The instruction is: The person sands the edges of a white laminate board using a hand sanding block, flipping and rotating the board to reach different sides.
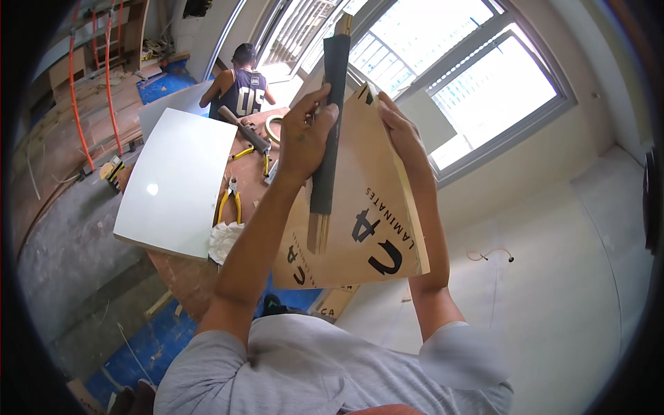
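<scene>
The head view looks down past the person's raised forearms. The left hand (306,135) is clamped around a long dark block (328,131), seemingly a sanding block wrapped in dark abrasive sheet, with a paler wooden strip showing at its lower end. The right hand (403,135) is closed on the upper edge of a tan laminate sheet (373,228) with dark lettering, holding it up in front of the chest, tilted, its lower corner pointing down toward the grey shirt. The block lies lengthwise against the sheet's left edge, touching it.

Judging by this grip, the step in hand is dressing that edge. To do it well, the block should stay flat and in line with the edge rather than rocking, with the right hand bracing the sheet close to where the block bears so the thin panel does not flex or chatter. Light, even strokes along the edge would likely avoid chipping the face.

Below and to the left stands the table (187,270), carrying a glossy white panel (176,183), yellow-handled pliers (228,202), a hammer (243,129), a roll of tape (274,128) and a crumpled white rag (225,241). Another person (238,90) in a dark sleeveless top works at its far end, near the window (484,83).
</scene>
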### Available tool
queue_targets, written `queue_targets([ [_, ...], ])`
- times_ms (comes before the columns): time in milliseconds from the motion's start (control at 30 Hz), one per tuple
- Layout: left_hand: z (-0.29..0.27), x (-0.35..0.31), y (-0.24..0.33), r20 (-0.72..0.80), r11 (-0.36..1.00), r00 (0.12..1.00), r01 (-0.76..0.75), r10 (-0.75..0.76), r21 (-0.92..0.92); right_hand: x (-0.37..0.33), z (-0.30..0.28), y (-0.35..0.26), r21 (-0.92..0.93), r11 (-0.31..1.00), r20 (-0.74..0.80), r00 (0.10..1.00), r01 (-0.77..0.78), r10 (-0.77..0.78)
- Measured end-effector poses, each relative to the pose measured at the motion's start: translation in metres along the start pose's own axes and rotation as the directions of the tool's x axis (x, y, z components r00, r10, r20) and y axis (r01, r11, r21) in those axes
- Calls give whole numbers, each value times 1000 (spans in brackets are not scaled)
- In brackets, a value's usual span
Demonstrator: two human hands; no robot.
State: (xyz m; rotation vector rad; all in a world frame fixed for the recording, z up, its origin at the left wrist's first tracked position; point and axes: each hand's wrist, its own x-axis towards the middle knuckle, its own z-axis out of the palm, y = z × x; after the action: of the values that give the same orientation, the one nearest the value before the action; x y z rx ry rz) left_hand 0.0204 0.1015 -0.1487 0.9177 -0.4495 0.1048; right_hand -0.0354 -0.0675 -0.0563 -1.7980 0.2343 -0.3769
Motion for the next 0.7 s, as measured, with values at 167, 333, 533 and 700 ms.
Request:
queue_targets([
  [167,7,-4,-15,42,998,999,-22,19,66,42,-4,30,183,962,24,980,-201,200],
  [333,1,-16,2,114,923,955,-296,275,247,49,48,38,389,913,160,967,121,-197],
  [533,-6,-2,25,271,895,943,-285,196,343,57,42,37,281,956,89,989,86,-115],
  [700,-25,84,-36,72,857,931,-357,357,372,74,76,37,312,947,142,983,70,-119],
])
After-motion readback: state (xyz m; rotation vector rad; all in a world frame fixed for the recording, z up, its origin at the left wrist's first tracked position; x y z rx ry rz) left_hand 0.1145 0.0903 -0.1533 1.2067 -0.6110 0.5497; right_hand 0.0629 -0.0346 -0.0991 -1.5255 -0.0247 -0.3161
